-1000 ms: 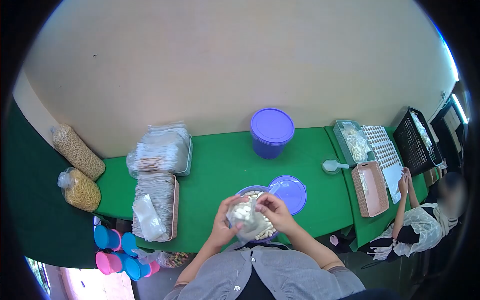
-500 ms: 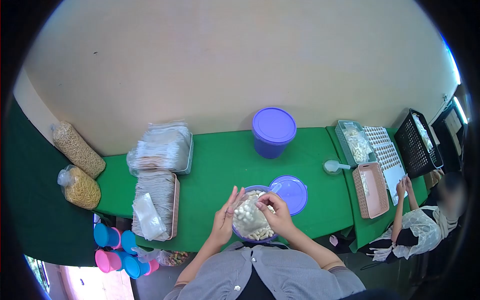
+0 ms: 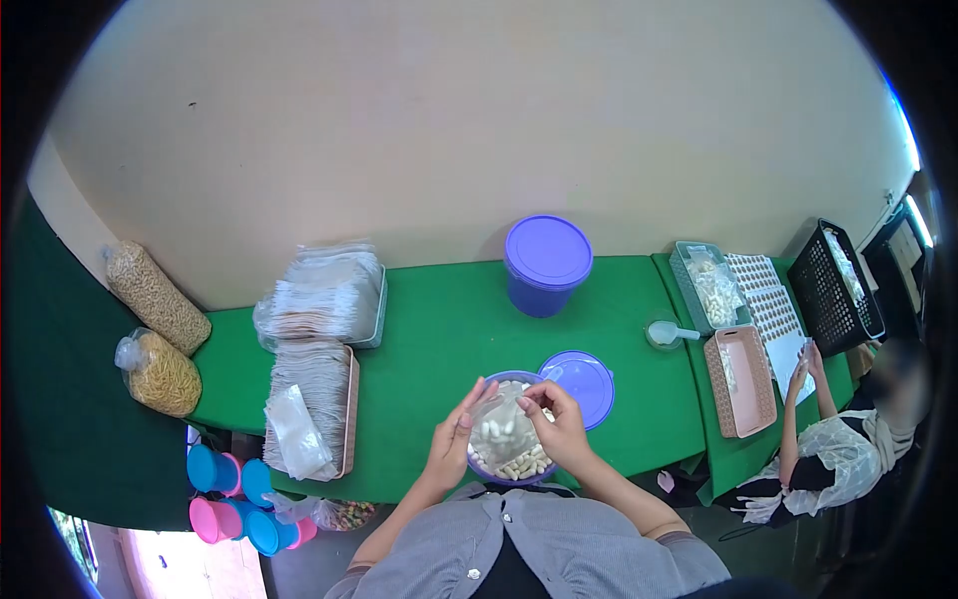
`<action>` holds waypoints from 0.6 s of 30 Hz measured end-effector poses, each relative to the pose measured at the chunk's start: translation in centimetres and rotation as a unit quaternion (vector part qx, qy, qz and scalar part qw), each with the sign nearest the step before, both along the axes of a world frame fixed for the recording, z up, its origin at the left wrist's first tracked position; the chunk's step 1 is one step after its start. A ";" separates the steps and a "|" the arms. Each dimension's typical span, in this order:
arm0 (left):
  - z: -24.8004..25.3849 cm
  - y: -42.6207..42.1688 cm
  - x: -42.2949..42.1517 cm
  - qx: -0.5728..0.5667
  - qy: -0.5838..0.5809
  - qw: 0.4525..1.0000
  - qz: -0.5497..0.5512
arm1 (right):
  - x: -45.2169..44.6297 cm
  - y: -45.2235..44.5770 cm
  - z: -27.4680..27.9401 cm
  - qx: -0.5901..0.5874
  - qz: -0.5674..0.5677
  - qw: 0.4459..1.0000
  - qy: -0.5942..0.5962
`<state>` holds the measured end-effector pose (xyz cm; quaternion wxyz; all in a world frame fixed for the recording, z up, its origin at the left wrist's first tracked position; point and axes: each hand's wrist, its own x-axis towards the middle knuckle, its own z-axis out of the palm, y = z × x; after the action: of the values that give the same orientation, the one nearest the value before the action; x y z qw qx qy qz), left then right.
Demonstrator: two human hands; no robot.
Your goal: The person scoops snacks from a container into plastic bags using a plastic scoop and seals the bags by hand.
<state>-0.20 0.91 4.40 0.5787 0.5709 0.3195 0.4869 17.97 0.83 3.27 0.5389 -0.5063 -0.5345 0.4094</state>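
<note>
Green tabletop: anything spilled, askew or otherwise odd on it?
No spill shows around the purple tub. Only the loose clear plastic at left looks slightly askew: it lies slantwise over the otherwise orderly row of pouches.

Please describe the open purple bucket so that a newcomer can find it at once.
Start at the green table, middle of its near edge. Just under the left hand and right hand sits the open purple bucket. Pale pieces show inside, whereas the lidded bucket farther back is closed.
</note>
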 end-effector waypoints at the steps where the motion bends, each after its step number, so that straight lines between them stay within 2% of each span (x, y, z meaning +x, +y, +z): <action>1: -0.4 0.0 0.1 -0.004 -0.013 1.000 0.002 | 0.1 -0.1 0.0 0.000 -0.002 1.000 -0.001; 5: -1.5 0.2 0.1 -0.015 0.000 1.000 0.023 | 0.3 -0.4 -0.5 -0.030 0.018 0.999 0.032; 7: -1.2 0.1 0.3 -0.056 -0.010 0.996 0.071 | 0.2 -0.5 -0.7 -0.039 0.021 0.998 0.042; 11: -1.3 0.0 0.3 -0.054 -0.005 0.992 0.115 | -0.1 -0.8 -0.7 -0.045 0.041 0.995 0.081; 13: -1.6 0.0 0.0 -0.068 0.043 0.989 0.127 | -0.3 -0.8 -0.7 -0.046 0.054 0.992 0.099; 15: -2.0 -0.1 -0.1 -0.079 0.054 0.987 0.126 | -0.4 -0.9 -0.4 -0.004 0.073 0.997 0.024; 18: -1.7 -0.3 0.1 -0.090 0.050 0.988 0.118 | -0.2 -0.9 -0.1 0.020 0.087 0.996 -0.026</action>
<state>-0.11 0.61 2.68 0.5493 0.4982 0.4560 0.4920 17.81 -0.07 3.21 0.4969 -0.4580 -0.5982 0.4306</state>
